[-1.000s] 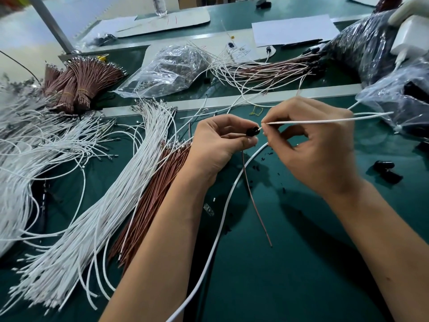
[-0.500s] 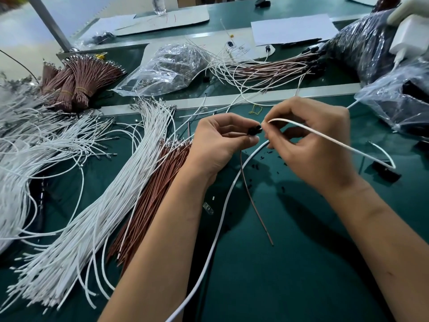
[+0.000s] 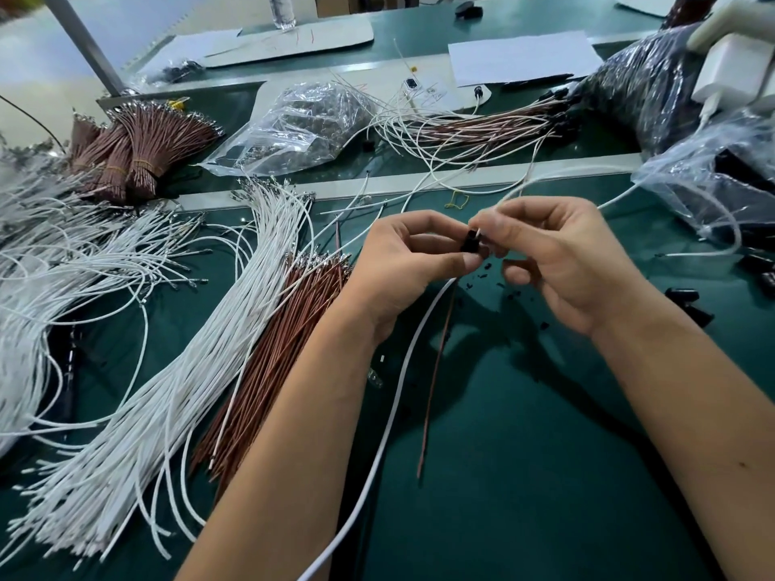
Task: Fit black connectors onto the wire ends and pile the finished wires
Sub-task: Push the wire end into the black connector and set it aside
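Observation:
My left hand (image 3: pixel 402 262) pinches a small black connector (image 3: pixel 470 241) between thumb and fingers above the green mat. A brown wire (image 3: pixel 436 371) hangs down from that connector. My right hand (image 3: pixel 562 253) pinches the end of a thin white wire (image 3: pixel 545 180) right at the connector's top; the wire arcs up and off to the right. The joint between wire end and connector is partly hidden by my fingertips. A pile of finished wires with black connectors (image 3: pixel 495 125) lies at the back right.
Loose white wires (image 3: pixel 176 354) and brown wires (image 3: pixel 268 362) fan out on the left. Bundled brown wires (image 3: pixel 134 148) and a clear plastic bag (image 3: pixel 302 127) sit behind them. Loose black connectors (image 3: pixel 687 304) and plastic bags (image 3: pixel 713 178) lie on the right. A thick white cable (image 3: pixel 394 396) crosses the mat.
The white wire in my right hand has swung from drooping toward the right to arcing upward over my fingers. Both hands have stayed together at the connector.

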Demonstrator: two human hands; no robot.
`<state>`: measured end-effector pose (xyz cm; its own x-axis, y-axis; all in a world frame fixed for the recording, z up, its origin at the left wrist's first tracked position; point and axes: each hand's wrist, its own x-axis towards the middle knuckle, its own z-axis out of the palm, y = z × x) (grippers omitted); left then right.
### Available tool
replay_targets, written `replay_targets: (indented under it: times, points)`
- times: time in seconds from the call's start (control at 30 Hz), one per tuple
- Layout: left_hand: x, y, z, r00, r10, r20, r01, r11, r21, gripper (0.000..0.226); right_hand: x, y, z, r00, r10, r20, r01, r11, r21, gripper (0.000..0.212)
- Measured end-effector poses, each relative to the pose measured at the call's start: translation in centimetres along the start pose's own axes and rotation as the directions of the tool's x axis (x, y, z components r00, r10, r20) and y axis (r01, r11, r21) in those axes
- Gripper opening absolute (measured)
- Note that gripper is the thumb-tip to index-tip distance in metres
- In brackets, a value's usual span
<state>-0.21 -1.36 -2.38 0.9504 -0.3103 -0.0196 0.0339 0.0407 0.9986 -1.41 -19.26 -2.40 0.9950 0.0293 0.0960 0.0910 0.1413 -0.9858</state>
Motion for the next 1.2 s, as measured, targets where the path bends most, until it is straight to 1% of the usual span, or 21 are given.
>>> replay_targets:
  times: [0.03,0.07,0.1,0.13,0.17,0.27,0.33,0.4,0.47,0.5,0.57,0.7,0.77,0.87,0.93,0.97,1.03,1.07,1.1,1.17,1.2]
  points:
    - [0.0,0.0,0.0,1.0,-0.016,-0.003,0.016,1.0,-0.022,0.02,0.0,0.0,0.0,0.998,-0.044,-0.034,0.045,0.998,0.032,0.019]
    - [0.0,0.1,0.1,1.0,-0.024,-0.004,0.024,0.999,-0.037,0.02,0.1,-0.1,0.0,0.992,-0.103,-0.071,0.106,0.993,0.052,0.02]
    - [0.1,0.1,0.1,1.0,-0.024,0.001,0.024,0.999,-0.043,0.02,0.1,-0.1,-0.1,0.983,-0.158,-0.094,0.163,0.986,0.046,0.015]
    - [0.1,0.1,0.1,1.0,-0.019,0.01,0.02,0.999,-0.045,0.021,0.2,-0.1,-0.1,0.975,-0.198,-0.097,0.2,0.98,0.011,0.008]
    - [0.0,0.1,0.1,1.0,-0.015,0.019,0.015,0.999,-0.051,0.02,0.2,0.0,-0.1,0.971,-0.22,-0.094,0.216,0.975,-0.049,0.007]
    - [-0.1,0.0,0.1,1.0,-0.021,0.022,0.022,0.998,-0.065,0.018,0.2,0.4,0.2,0.974,-0.21,-0.081,0.188,0.957,-0.223,0.011]
    - [0.0,0.2,0.2,0.998,-0.06,-0.002,0.06,0.993,-0.103,0.018,0.2,0.5,0.1,0.983,-0.169,-0.077,0.147,0.962,-0.229,0.008]
    - [0.1,0.4,0.4,0.992,-0.116,-0.049,0.102,0.968,-0.228,0.019,0.3,0.5,0.0,0.991,-0.122,-0.059,0.107,0.972,-0.211,0.017]
    - [0.3,0.5,0.6,0.983,-0.159,-0.09,0.113,0.915,-0.388,0.017,0.2,0.7,0.1,0.996,-0.095,-0.004,0.09,0.959,-0.267,0.03]
    - [0.4,0.4,0.8,0.98,-0.17,-0.1,0.11,0.891,-0.44,0.016,0.1,0.7,0.2,0.995,-0.1,0.023,0.102,0.945,-0.312,0.03]
    - [0.6,0.3,0.8,0.977,-0.192,-0.095,0.122,0.862,-0.492,0.017,0.0,0.9,0.3,0.992,-0.124,0.035,0.128,0.921,-0.367,0.019]
    - [0.5,0.5,0.6,0.976,-0.209,-0.067,0.149,0.854,-0.499,0.023,0.0,0.7,0.3,0.993,-0.119,0.026,0.121,0.929,-0.351,0.012]
    - [0.5,0.4,0.6,0.975,-0.214,-0.056,0.16,0.857,-0.49,0.022,-0.1,0.7,0.4,0.991,-0.125,0.05,0.134,0.931,-0.339,0.01]
    - [0.5,0.5,0.5,0.971,-0.232,-0.049,0.173,0.835,-0.522,0.009,-0.2,0.5,0.3,0.987,-0.102,0.121,0.142,0.91,-0.39,0.012]
    - [0.6,0.7,0.0,0.967,-0.245,-0.075,0.152,0.786,-0.599,0.011,-0.2,0.1,-0.2,0.976,-0.027,0.217,0.126,0.88,-0.459,0.015]
    - [0.7,0.8,-0.4,0.964,-0.245,-0.098,0.13,0.764,-0.631,0.017,-0.3,-0.1,-0.5,0.955,0.039,0.295,0.113,0.869,-0.481,0.016]
    - [0.7,0.8,-1.1,0.966,-0.226,-0.128,0.091,0.758,-0.645,0.023,-0.6,-0.8,-1.1,0.872,0.191,0.451,0.07,0.863,-0.5,0.016]
    - [0.6,0.9,-1.1,0.969,-0.214,-0.125,0.087,0.766,-0.637,0.022,-0.7,-1.0,-1.1,0.847,0.23,0.48,0.048,0.865,-0.5,0.016]
    - [0.5,0.9,-1.0,0.972,-0.205,-0.111,0.093,0.777,-0.623,0.021,-0.8,-1.0,-0.9,0.858,0.227,0.462,0.035,0.87,-0.492,0.02]
    - [0.5,1.0,-0.2,0.979,-0.192,-0.07,0.117,0.807,-0.579,0.019,-0.7,-0.3,-0.3,0.942,0.126,0.31,0.016,0.909,-0.417,0.036]
    - [0.4,1.0,0.2,0.981,-0.188,-0.053,0.127,0.819,-0.56,0.019,-0.6,0.0,0.1,0.97,0.071,0.234,0.019,0.932,-0.362,0.041]
